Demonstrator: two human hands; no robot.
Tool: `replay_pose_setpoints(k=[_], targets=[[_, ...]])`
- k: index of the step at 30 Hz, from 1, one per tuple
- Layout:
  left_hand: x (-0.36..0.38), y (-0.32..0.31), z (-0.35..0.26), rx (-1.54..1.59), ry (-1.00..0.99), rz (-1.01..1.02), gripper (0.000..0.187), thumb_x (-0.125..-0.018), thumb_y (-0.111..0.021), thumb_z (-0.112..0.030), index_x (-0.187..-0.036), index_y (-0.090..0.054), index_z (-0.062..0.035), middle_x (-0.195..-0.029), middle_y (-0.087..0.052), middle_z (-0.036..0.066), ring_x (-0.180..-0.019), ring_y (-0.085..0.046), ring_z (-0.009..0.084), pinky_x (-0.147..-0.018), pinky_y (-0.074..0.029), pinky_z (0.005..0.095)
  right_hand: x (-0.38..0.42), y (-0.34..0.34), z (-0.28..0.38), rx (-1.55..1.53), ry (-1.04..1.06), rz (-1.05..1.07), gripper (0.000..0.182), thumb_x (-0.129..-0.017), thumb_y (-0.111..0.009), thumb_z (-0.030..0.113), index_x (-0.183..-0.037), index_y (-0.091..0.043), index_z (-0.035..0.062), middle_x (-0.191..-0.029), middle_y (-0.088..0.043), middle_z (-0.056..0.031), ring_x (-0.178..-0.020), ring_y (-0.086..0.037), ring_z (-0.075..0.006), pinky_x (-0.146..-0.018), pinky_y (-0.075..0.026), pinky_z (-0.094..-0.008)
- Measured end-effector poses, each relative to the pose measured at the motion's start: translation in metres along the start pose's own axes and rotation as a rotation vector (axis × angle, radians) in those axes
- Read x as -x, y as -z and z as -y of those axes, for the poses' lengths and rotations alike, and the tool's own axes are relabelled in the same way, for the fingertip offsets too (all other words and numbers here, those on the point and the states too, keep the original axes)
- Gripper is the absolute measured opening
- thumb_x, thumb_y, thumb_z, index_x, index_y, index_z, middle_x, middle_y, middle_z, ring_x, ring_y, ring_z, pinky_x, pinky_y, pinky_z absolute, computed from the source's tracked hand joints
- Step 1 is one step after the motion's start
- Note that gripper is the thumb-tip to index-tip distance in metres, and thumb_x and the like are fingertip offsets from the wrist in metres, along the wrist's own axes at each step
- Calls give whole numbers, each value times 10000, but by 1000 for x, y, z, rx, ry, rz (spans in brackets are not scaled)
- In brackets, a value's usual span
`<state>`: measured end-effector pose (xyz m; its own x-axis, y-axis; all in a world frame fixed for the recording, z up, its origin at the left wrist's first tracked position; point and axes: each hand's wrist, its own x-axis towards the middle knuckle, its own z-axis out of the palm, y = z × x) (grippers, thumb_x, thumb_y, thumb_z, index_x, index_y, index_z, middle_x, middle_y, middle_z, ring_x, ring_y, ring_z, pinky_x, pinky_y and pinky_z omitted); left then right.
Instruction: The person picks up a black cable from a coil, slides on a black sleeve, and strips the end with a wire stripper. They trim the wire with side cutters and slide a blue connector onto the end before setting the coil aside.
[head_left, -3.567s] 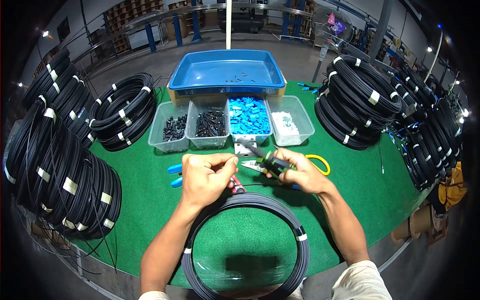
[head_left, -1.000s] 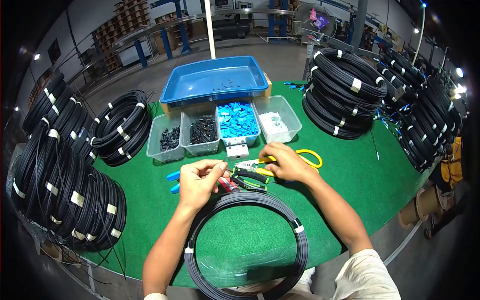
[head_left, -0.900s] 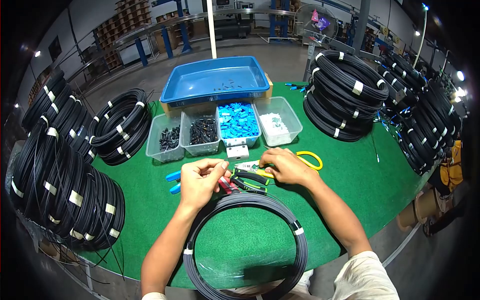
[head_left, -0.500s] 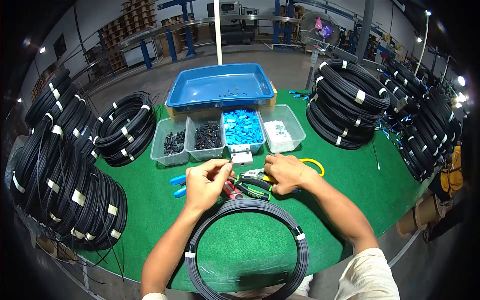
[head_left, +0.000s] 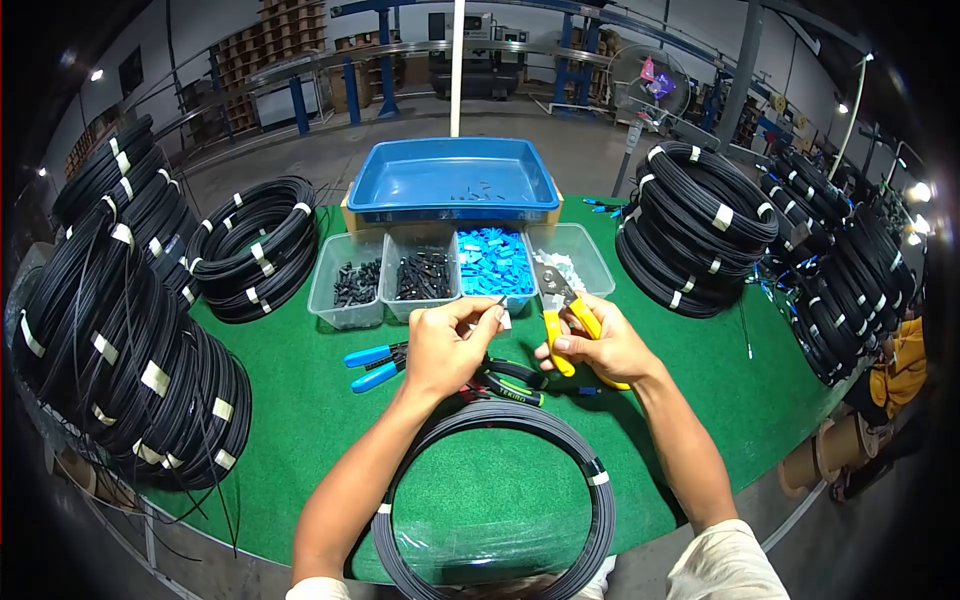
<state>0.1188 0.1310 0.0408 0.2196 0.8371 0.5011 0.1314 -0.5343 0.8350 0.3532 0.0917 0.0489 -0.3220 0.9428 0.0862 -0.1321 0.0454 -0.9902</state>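
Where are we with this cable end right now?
Looks done: green-handled pliers lie set down on the mat. In hand: the left hand pinches the cable end, and the right hand holds the yellow-handled tool raised beside it. Left: no connector shows on the end; blue parts sit in their bin.

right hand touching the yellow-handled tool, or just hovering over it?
Touching. The head view shows the right hand with its fingers wrapped around the yellow handles of the yellow-handled tool, lifting it clear of the green mat.
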Motion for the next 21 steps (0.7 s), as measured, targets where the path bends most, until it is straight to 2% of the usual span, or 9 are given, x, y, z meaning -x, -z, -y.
replay_pose_setpoints(k=[3,4,7,13,19,21], targets=[[3,-2,-3,6,-86,1,161,-921,-698,-102,-1007,-755,22,-802,-757,84,-688,-698,97,-604,-554,242,0,-10,1,-13,6,-9,212,-898,-644,-70,-979,-478,34,-887,-534,-47,-921,-716,-256,-834,-608,-384],[4,1,-9,-28,-38,26,156,-918,-699,-90,-1002,-752,29,-801,-757,89,-713,-710,109,-659,-562,244,2,-17,4,-42,0,-18,205,-899,-597,-112,-998,-484,28,-923,-554,-67,-981,-707,-270,-843,-608,-387],[6,6,-11,-45,-49,-4,150,-917,-699,-85,-991,-752,33,-792,-755,93,-710,-711,110,-647,-559,244,3,-14,-14,-67,39,6,209,-907,-564,-127,-1035,-491,21,-961,-578,-90,-1057,-687,-285,-843,-605,-375],[6,11,-16,-81,-51,-29,145,-912,-705,-90,-971,-756,31,-766,-749,86,-678,-703,106,-618,-550,241,12,-26,-10,-34,-32,15,200,-940,-523,-109,-1083,-494,28,-1055,-609,-140,-945,-675,-232,-847,-571,-359],[8,17,-22,-96,-41,-6,138,-907,-706,-86,-961,-757,30,-742,-743,81,-649,-691,96,-603,-542,233,16,-28,-7,126,9,-21,223,-889,-524,-163,-984,-477,33,-968,-623,-118,-985,-703,-249,-810,-566,-339],[9,19,-21,-114,-54,-5,132,-906,-704,-78,-956,-757,31,-740,-742,82,-647,-690,92,-600,-540,230,15,-27,-8,358,51,-104,218,-847,-537,-184,-868,-469,23,-907,-609,-114,-963,-728,-267,-736,-557,-326]])
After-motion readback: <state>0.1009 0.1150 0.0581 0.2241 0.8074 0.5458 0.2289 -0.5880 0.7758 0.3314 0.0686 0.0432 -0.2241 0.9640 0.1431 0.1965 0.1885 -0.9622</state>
